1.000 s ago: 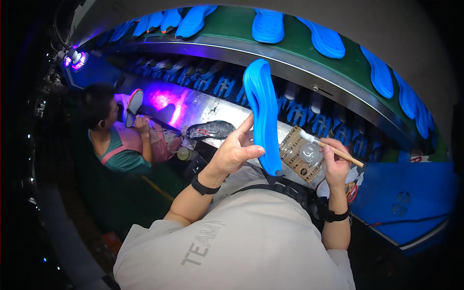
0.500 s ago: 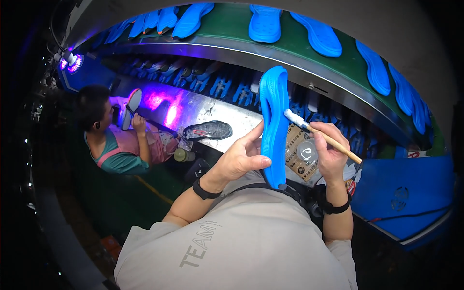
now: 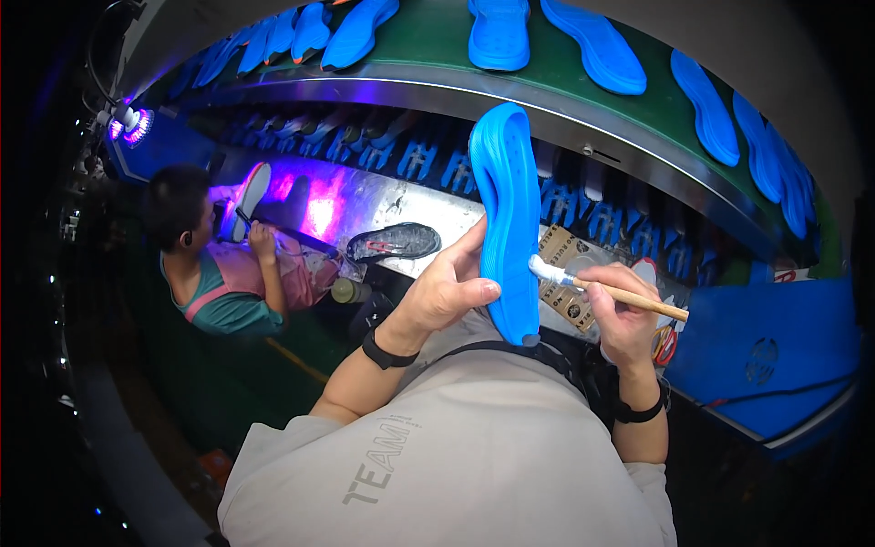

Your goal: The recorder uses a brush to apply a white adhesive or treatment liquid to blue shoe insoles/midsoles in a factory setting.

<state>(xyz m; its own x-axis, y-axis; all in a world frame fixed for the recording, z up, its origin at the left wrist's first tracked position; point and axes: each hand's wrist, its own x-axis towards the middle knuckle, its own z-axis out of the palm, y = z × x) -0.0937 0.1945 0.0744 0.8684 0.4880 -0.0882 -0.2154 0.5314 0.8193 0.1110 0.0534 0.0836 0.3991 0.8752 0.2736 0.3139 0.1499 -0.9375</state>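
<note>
A blue shoe sole (image 3: 510, 210) stands nearly upright in front of my body, its ridged side wall turned to the left. My left hand (image 3: 447, 296) grips it by its left edge, the thumb lying along the lower half. In my right hand (image 3: 622, 314) is a brush (image 3: 629, 296) with a wooden handle, held between thumb and fingers. The brush's white-coated bristles meet the sole's right edge or sit just beside it; I cannot tell which. The fingers of my left hand behind the sole are hidden.
Blue soles lie along a green conveyor belt (image 3: 428, 41) above a metal edge. Below it stand rows of blue-and-dark shoe parts. A dark sole (image 3: 394, 243) and a brown printed sheet (image 3: 570, 264) lie on the bench. At left, a co-worker (image 3: 223, 260) brushes a shoe sole near a purple lamp (image 3: 130, 125).
The sole has turned so more of its broad face shows, and it has moved slightly left and up. The brush has come lower along its right edge, its handle more level.
</note>
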